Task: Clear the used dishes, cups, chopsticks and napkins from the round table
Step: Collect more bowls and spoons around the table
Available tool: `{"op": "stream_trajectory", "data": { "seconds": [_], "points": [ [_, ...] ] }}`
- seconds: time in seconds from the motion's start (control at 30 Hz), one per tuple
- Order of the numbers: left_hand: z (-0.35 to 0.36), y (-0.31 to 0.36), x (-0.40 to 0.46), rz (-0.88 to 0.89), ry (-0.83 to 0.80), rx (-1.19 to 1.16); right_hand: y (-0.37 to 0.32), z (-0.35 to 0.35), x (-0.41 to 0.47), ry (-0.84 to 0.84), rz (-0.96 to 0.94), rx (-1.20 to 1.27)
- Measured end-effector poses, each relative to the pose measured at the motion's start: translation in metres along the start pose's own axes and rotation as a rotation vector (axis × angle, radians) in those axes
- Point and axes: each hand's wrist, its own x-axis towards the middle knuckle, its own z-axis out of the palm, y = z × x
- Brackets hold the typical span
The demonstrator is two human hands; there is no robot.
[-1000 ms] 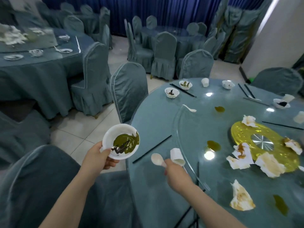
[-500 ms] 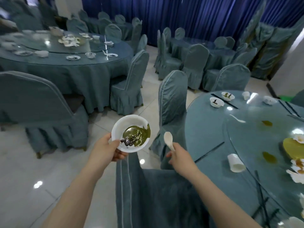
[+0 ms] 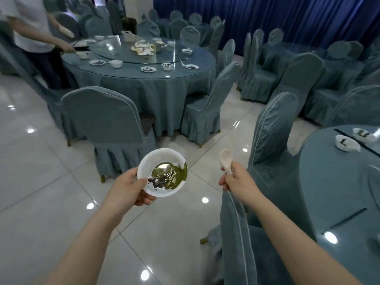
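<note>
- A bowl (image 3: 162,172) was held by the left hand (image 3: 128,189), thumb over the near rim and fingers curled beneath; greenish sauce and dark scraps were left in it (so it was kept roughly level).
- A spoon (image 3: 226,160) was pinched by its handle in the right hand (image 3: 236,179), its scoop pointing up.
- Both pieces were carried over the floor (image 3: 41,202), apart from the table (image 3: 329,202), whose edge showed at the right.
- Two bowls (image 3: 347,142) with scraps and dark chopsticks (image 3: 349,218) were seen left on that table; the rest of its top was out of view.
- The clearing was judged to be at an early or middle stage: two items lifted, none yet set down anywhere visible, several left.
- A second table (image 3: 144,83) beyond, with used dishes, was attended by another person (image 3: 30,27).
</note>
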Motion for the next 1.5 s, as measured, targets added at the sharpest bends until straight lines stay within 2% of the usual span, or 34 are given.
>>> {"op": "stream_trajectory", "data": {
  "seconds": [0.27, 0.5, 0.67, 0.93, 1.2, 1.43, 1.5],
  "points": [
    [-0.050, 0.015, 0.110, -0.003, -0.039, 0.119, -0.031, 0.034, 0.125, 0.003, 0.032, 0.004],
    [-0.055, 0.071, 0.247, 0.049, -0.076, 0.113, -0.068, 0.026, 0.250, 0.032, 0.017, 0.012],
    [-0.043, 0.100, 0.326, 0.102, -0.116, 0.069, -0.083, 0.021, 0.303, 0.045, 0.054, -0.017],
    [-0.002, 0.158, 0.493, 0.197, -0.338, 0.125, -0.083, -0.026, 0.390, 0.376, 0.195, 0.046],
    [0.109, 0.233, 0.625, 0.292, -0.593, 0.200, -0.070, -0.110, 0.428, 0.691, 0.317, 0.083],
    [0.288, 0.296, 0.692, 0.348, -0.797, 0.218, 0.007, -0.220, 0.438, 0.990, 0.535, 0.124],
    [0.335, 0.314, 0.703, 0.357, -0.820, 0.221, 0.024, -0.248, 0.444, 1.012, 0.573, 0.120]
  ]
}}
